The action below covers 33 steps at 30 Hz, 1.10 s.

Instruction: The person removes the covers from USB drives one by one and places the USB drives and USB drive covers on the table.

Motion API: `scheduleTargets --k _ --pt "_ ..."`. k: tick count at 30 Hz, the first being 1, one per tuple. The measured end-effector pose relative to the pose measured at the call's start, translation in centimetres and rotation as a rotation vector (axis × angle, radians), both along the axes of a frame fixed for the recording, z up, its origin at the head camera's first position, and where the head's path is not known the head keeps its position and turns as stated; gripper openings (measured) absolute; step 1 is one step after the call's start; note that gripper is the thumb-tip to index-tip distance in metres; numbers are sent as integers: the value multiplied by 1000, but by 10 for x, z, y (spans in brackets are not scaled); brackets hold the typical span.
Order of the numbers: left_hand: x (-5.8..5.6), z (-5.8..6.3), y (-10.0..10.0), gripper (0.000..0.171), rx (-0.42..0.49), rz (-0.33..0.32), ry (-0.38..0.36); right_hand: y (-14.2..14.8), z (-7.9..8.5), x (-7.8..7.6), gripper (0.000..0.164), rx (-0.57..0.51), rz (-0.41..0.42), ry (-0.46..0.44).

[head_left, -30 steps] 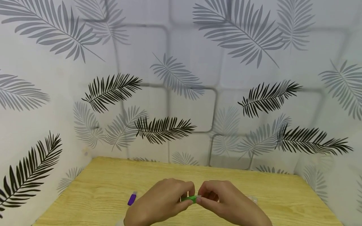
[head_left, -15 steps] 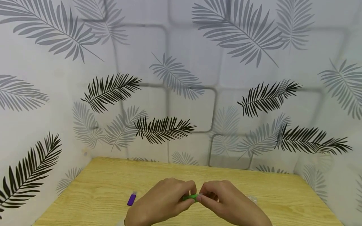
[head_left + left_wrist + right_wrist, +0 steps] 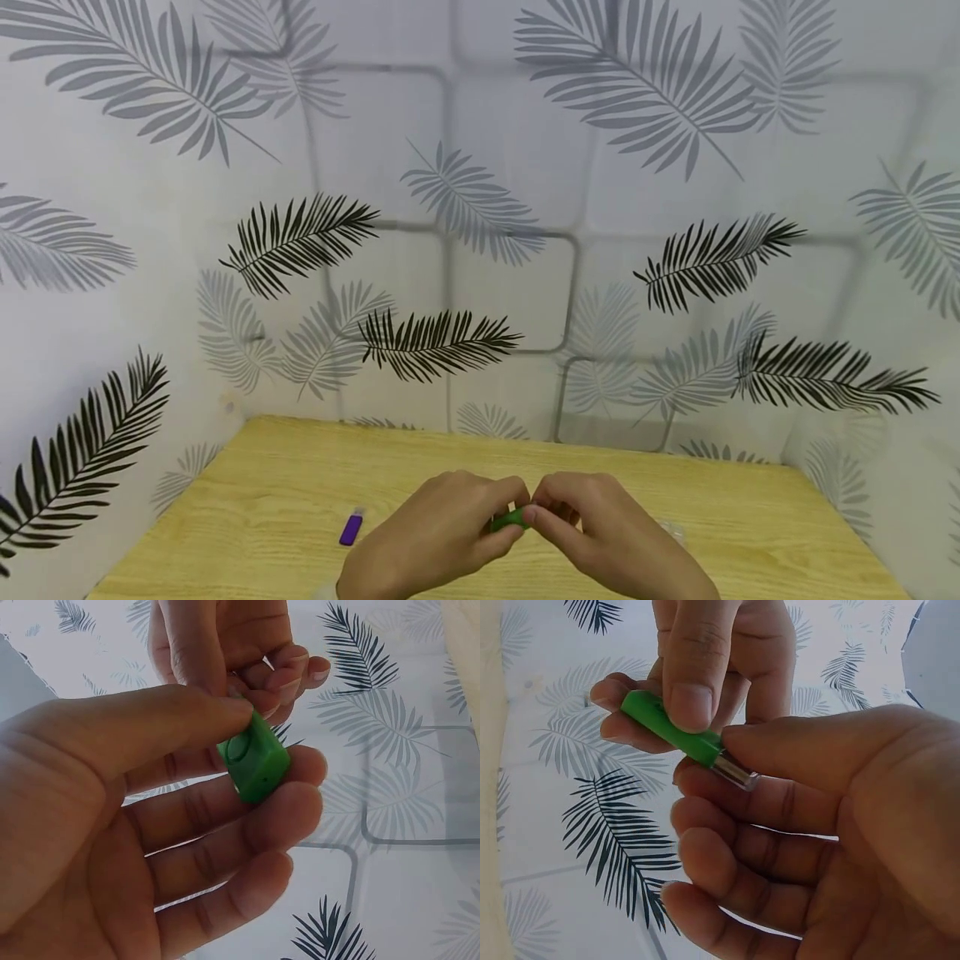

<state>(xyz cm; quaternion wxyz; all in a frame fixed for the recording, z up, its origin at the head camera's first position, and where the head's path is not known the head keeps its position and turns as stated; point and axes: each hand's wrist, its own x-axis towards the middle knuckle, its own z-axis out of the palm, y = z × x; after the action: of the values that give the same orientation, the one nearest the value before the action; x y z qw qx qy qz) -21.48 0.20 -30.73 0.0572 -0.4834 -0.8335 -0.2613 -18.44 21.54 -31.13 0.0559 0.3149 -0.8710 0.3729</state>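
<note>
Both hands meet over the front of the table around a green USB flash drive (image 3: 664, 726). My left hand (image 3: 431, 533) pinches its green body between thumb and fingers. In the left wrist view, the rounded green end (image 3: 259, 761) points toward the camera. My right hand (image 3: 607, 533) pinches the other end, its thumb where the green body meets the metal plug (image 3: 731, 766) and its index finger beneath. A clear cap (image 3: 748, 780) shows over the plug's tip. From the head view, the right thumb hides the plug.
A purple USB flash drive (image 3: 351, 527) lies on the wood-grain table (image 3: 300, 467), left of the left hand. Small clear pieces (image 3: 675, 530) lie beyond the right wrist, partly hidden by it. Leaf-patterned walls (image 3: 510, 392) enclose the table at the back and sides.
My right hand has shifted slightly left along the green flash drive, and its thumb now covers the clear end that showed before. The left hand has barely moved.
</note>
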Motion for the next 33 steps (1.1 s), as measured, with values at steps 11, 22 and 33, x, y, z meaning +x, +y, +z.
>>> scheduleTargets --k 11,22,33 --pt "1 0 3 18 -6 17 23 -1 0 0 21 -14 -22 15" --pt "0 -3 1 20 -27 -42 77 0 -3 -1 26 37 72 62" --pt "0 -4 4 15 -30 -4 43 -1 -2 1 25 28 16 133"
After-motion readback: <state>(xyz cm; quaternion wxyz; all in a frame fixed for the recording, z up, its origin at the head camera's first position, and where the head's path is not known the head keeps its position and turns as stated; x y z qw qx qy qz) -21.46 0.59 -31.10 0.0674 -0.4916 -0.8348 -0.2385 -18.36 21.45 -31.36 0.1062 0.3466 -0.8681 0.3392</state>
